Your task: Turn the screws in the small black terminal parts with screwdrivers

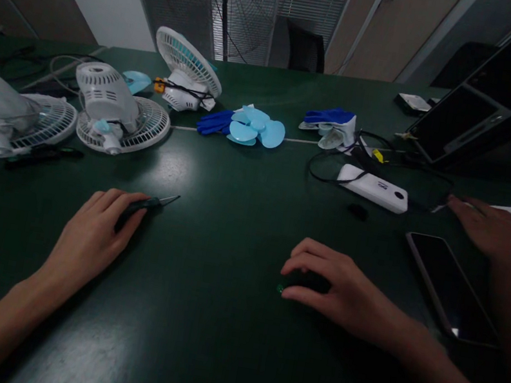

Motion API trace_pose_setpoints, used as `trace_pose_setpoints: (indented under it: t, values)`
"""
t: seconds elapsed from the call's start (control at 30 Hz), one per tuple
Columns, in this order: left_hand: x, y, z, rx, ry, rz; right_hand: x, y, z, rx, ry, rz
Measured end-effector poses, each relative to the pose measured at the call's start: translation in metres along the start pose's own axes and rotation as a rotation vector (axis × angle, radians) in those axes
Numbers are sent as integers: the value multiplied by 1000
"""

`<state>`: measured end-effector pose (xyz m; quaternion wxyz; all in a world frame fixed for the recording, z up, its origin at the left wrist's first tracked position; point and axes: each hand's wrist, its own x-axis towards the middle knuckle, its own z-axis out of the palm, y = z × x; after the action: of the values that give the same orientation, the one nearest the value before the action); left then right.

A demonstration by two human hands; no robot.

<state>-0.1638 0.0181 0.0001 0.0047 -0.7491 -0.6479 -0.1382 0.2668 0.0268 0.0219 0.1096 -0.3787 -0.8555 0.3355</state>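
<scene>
On the left side of the dark green table, my left hand [100,227] is closed around the dark handle of a slim tool that looks like a screwdriver [153,202]. Its thin metal tip points right and away from me. My right hand [328,282] rests on the table right of the middle, with a gap between its curved fingers and thumb. A tiny green piece [279,288] lies at the tip of that thumb; whether they touch, I cannot tell.
White fan parts [117,106] stand along the left and back. Further right are a light-blue fan blade [257,128], blue-white gloves [330,125], a white power bank [373,188] with cables and a phone [452,286]. Another person's hand [499,229] lies at the right.
</scene>
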Motion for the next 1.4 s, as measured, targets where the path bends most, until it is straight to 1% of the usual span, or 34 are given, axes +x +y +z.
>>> trace_pose_setpoints:
  t: [0.03,0.1,0.2,0.3,0.5,0.67,0.9,0.97,1.03,1.1,1.2,1.27,1.4]
  values:
    - [0,0,0,-1,1,2,0,-2,3,6,-19,2]
    - [0,-1,0,-6,5,10,1,-2,7,-16,-10,13]
    - [0,-1,0,-11,7,1,0,3,7,-30,-18,18]
    - [0,-1,0,-15,5,-5,-2,8,2,-24,-8,26]
    - [0,-1,0,-11,15,2,-4,22,-10,-70,76,87]
    - [0,-1,1,-20,9,1,-5,36,-16,-38,185,170]
    - [0,-2,1,-17,1,-2,-5,50,-19,43,399,277]
    - [0,-3,1,-17,3,-1,-5,52,-20,17,426,280]
    - [0,-3,1,-18,8,0,-5,52,-20,-70,454,273]
    - [0,-2,1,-17,6,-2,-5,49,-20,-184,454,279]
    - [0,-2,1,-15,11,1,-5,43,-16,-310,412,322]
    - [0,-2,2,-16,14,3,-6,38,-13,-356,380,338]
    - [0,-1,2,-14,19,5,-8,36,-10,-372,341,301]
